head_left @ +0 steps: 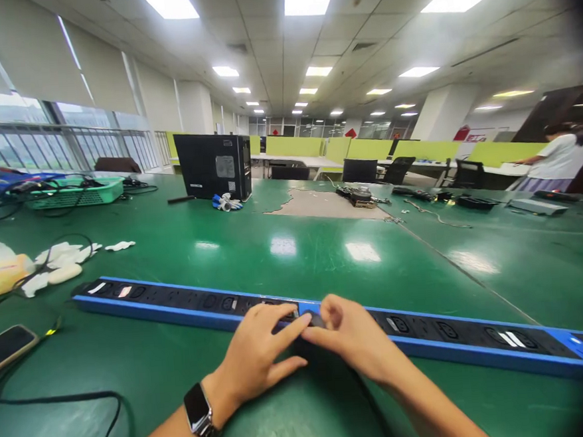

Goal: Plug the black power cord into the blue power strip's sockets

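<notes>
A long blue power strip [178, 309] with black sockets along its top lies across the green table. My left hand [263, 343] rests over its middle, fingers spread, one fingertip close to a small black plug [315, 319]. My right hand [357, 337] is curled at the same spot, with thumb and index finger at the plug. From beneath this hand a black cable [366, 396] runs toward the front edge, blurred. The plug is mostly hidden by my fingers, so I cannot tell whether it sits in a socket.
At the left lie a phone [7, 350], a thin black cord [59, 398], crumpled white scraps [62, 258] and a green basket [77, 195] of cables. Behind stand a black computer case [213, 167] and blue-white gloves [227, 202]. A person [559, 156] is far right.
</notes>
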Motion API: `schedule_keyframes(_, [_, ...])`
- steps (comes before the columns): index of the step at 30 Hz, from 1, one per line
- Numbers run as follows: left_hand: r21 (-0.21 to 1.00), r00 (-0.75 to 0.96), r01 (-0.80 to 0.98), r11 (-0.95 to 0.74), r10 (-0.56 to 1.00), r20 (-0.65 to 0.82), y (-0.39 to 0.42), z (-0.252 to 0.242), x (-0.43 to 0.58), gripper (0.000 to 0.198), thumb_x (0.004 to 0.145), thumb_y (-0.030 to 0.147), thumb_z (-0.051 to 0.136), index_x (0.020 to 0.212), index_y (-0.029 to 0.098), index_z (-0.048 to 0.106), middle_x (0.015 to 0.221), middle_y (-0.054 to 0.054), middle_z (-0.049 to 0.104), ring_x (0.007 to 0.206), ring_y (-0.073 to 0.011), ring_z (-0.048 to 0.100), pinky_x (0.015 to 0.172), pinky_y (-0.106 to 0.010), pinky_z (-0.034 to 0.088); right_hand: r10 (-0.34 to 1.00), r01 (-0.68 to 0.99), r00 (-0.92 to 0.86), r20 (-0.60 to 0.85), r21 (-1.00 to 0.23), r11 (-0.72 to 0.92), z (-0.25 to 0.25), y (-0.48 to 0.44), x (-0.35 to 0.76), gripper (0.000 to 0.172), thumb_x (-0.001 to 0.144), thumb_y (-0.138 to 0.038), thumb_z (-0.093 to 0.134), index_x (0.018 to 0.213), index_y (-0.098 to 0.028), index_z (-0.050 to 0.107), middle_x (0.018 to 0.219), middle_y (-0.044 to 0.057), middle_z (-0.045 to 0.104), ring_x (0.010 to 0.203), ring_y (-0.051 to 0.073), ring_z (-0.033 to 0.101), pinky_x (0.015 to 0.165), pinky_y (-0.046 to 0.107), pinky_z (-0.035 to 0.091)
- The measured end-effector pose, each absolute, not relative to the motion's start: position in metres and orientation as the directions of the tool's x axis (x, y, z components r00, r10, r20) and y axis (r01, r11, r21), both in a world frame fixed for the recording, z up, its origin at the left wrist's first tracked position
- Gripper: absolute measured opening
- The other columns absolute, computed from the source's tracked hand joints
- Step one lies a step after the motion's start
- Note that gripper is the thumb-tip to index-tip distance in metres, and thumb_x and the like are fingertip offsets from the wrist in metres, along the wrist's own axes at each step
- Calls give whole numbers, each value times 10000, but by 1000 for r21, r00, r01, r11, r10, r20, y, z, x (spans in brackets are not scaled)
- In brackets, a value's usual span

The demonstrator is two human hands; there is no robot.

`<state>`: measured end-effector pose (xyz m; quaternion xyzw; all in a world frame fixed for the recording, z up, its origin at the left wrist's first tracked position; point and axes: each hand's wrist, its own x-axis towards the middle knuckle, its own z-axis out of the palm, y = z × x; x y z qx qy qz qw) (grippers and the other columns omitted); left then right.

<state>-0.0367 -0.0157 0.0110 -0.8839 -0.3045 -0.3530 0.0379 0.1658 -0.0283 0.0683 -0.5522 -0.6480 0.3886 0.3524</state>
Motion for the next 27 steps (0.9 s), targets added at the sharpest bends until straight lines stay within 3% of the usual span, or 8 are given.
schedule_keyframes(4, [188,393,667,-721,555,733,-11,8,-49,288,904,276,491,1156,230,622,1001,-87,692,889,-213,626,771,-348,484,893,187,-442,-82,-982,2,85,-31,138,312,667,-404,710,856,-171,624,743,-1,636,634,113,551,594,252,465])
schedule_keyframes(6, [212,320,720,-661,587,744,-6,9,-59,273,883,230,495,1114,231,641,1006,-79,694,897,-214,625,778,-350,481,881,152,-471,-44,-988,32,86,-30,138,372,696,-435,694,962,-176,675,894,45,684,748,152,609,670,291,503])
schedule_keyframes(9, [260,199,781,-568,620,759,0,11,-67,286,866,219,519,1129,238,632,1083,-77,671,971,-223,614,834,-359,478,951,191,-301,77,-972,139,69,-25,146,373,730,-485,659,945,-183,703,931,65,707,805,190,635,680,303,513])
schedule_keyframes(13, [319,21,852,-415,637,771,7,16,-78,260,899,283,514,1135,233,615,1105,-69,674,1018,-220,615,862,-349,469,958,408,-6,286,-874,264,32,-18,164,344,780,-512,588,755,-185,691,721,43,694,671,187,623,625,287,491])
schedule_keyframes(16, [369,-121,886,-280,630,767,13,19,-99,311,917,350,487,1180,216,585,1168,-77,665,1084,-235,606,913,-357,456,902,542,60,428,-773,331,17,-17,176,323,802,-479,568,696,-196,679,664,31,680,607,176,605,602,277,470])
schedule_keyframes(20, [522,-347,842,-133,608,714,20,21,-127,437,908,407,456,1276,182,527,1219,-102,646,1076,-260,624,932,-373,467,872,589,110,476,-738,329,13,-15,183,315,821,-463,547,705,-201,676,657,25,678,579,171,600,578,272,463])
schedule_keyframes(23, [590,-300,779,-212,700,648,22,18,-130,442,870,407,508,1260,198,517,1142,-74,685,976,-234,666,882,-351,503,875,611,88,476,-720,330,10,-12,183,305,827,-456,547,714,-204,675,671,26,683,595,174,605,598,277,465])
schedule_keyframes(27, [516,2,744,-424,774,633,18,13,-112,297,862,341,536,1109,192,605,1079,-62,703,961,-201,662,880,-319,502,875,637,50,481,-690,343,6,-11,183,301,835,-451,541,725,-206,677,689,29,686,605,174,600,605,279,456])
